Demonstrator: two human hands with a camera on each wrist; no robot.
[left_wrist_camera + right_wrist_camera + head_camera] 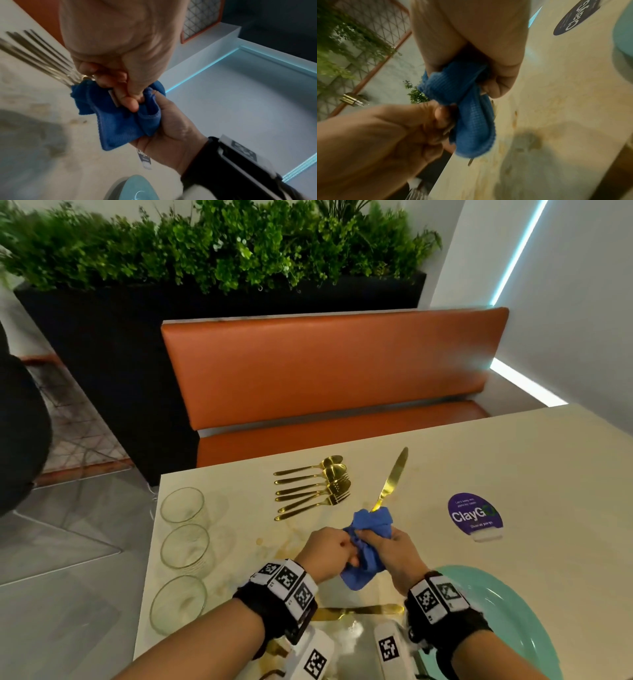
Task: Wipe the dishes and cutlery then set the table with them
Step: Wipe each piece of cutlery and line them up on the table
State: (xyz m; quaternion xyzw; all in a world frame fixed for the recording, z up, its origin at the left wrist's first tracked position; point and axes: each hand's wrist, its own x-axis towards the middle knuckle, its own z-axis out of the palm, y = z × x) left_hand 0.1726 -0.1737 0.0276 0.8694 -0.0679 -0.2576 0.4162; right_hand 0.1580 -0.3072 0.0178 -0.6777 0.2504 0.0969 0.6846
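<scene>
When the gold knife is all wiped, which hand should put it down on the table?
Probably the left hand. It seems to grip the gold knife by its handle end, while the right hand holds the blue cloth wrapped around it. The left could set it down while the right keeps the cloth.

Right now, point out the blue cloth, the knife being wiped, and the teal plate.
blue cloth (pixel 368 546): head view, bunched middle between the hands.
knife (pixel 394 477): head view, gold blade sticking out of the cloth.
teal plate (pixel 507 604): head view, bare rim right of the right wrist.
</scene>
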